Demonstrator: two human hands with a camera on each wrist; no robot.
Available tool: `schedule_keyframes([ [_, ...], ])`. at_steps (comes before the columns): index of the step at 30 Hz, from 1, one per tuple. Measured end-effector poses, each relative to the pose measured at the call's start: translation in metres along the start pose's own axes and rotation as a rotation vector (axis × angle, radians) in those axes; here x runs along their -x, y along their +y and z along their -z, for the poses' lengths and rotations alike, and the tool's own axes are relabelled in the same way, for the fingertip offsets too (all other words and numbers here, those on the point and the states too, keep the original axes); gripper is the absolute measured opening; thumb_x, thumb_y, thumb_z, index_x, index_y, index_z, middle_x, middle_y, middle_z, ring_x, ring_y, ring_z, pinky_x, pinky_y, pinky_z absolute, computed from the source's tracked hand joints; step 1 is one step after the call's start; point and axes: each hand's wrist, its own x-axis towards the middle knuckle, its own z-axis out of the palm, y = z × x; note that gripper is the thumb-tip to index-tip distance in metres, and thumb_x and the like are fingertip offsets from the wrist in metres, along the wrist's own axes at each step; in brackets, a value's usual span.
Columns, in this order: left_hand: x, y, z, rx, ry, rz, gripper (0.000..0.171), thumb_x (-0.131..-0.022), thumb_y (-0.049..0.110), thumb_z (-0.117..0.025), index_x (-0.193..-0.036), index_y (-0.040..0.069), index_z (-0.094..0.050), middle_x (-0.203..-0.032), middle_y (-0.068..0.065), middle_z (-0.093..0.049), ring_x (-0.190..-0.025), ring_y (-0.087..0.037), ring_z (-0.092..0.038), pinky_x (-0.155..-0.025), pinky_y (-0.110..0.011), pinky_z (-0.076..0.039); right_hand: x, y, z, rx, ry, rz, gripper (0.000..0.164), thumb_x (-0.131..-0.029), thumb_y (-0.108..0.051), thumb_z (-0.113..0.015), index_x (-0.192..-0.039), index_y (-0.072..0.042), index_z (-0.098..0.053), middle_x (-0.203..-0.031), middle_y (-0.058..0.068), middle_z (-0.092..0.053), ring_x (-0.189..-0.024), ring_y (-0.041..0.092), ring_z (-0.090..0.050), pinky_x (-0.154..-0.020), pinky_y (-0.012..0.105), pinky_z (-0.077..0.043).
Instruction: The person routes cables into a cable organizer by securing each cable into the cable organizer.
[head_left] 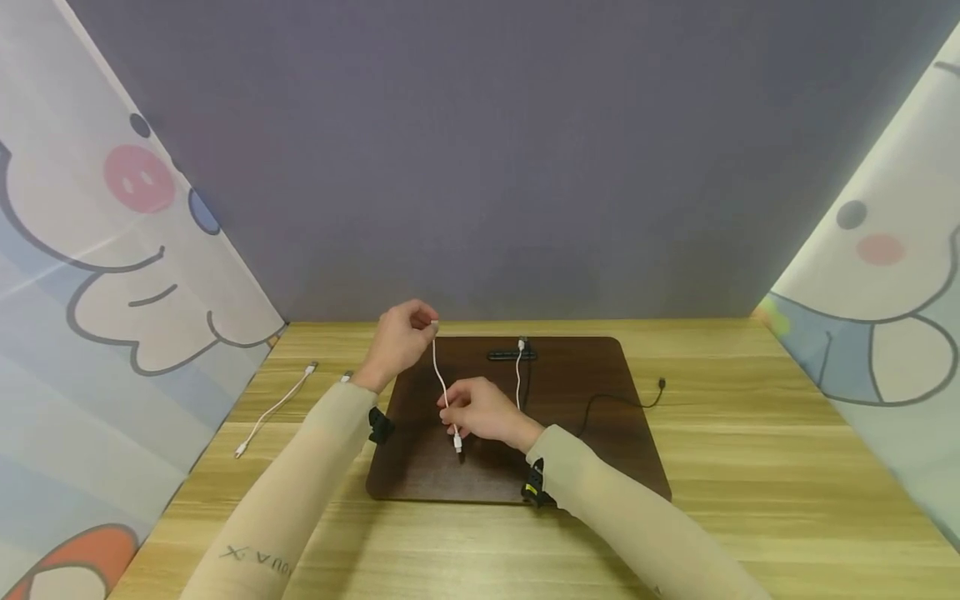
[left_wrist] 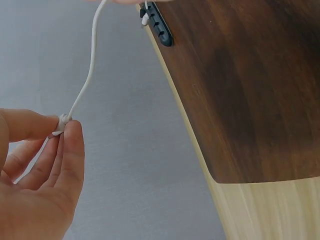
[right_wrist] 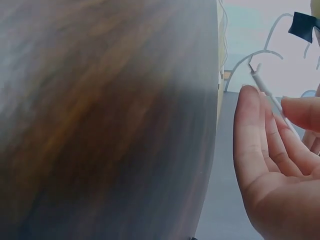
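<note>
A short white USB cable (head_left: 438, 367) stretches between both hands above a dark brown board. My left hand (head_left: 402, 340) pinches its upper end, a connector partly hidden by thumb and fingertips in the left wrist view. Lower down, my right hand (head_left: 483, 410) pinches the cable between thumb and fingers, and the other plug (head_left: 458, 443) points down below them. In the right wrist view that white plug (right_wrist: 259, 81) sticks out past the fingertips. On the board's far part sits a black cable clip (left_wrist: 161, 27), with a second white cable (head_left: 518, 375) at its right side.
The brown board (head_left: 420, 479) lies on a wooden table (head_left: 750, 433). A black cable (head_left: 622, 398) runs off its right edge. Another white cable (head_left: 273, 408) lies at the left, with a further plug (head_left: 347, 377) beside the left forearm. A grey wall (head_left: 517, 167) stands behind.
</note>
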Motion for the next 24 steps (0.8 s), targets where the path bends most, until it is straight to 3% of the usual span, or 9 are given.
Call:
schedule_keyframes([
  [5, -0.007, 0.005, -0.002, -0.016, -0.037, 0.004, 0.013, -0.098, 0.007, -0.065, -0.11, 0.003, -0.07, -0.102, -0.013, -0.071, -0.095, -0.029, -0.068, -0.083, -0.045, -0.054, 0.003, -0.001, 0.005, 0.025, 0.011, 0.004, 0.022, -0.095, -0.004, -0.068, -0.112, 0.009, -0.068, -0.091, 0.022, -0.071, -0.068, 0.018, -0.069, -0.066, 0.038, -0.06],
  [14, -0.019, 0.01, -0.012, -0.014, -0.058, 0.004, 0.013, -0.096, 0.006, -0.067, -0.108, 0.002, -0.071, -0.1, -0.012, -0.071, -0.092, -0.028, -0.068, -0.082, -0.043, -0.055, 0.013, -0.002, 0.016, 0.112, 0.046, -0.017, 0.023, -0.094, -0.004, -0.069, -0.114, 0.008, -0.068, -0.086, 0.008, -0.071, -0.065, 0.02, -0.069, -0.065, 0.039, -0.06],
  [24, -0.027, 0.015, -0.025, -0.002, -0.123, 0.008, 0.017, -0.096, 0.005, -0.068, -0.113, 0.003, -0.07, -0.105, -0.012, -0.071, -0.098, -0.028, -0.068, -0.085, -0.042, -0.055, 0.021, 0.001, 0.026, 0.217, 0.081, -0.051, 0.022, -0.093, -0.002, -0.07, -0.112, 0.008, -0.068, -0.081, 0.004, -0.068, -0.061, 0.018, -0.068, -0.057, 0.029, -0.057],
])
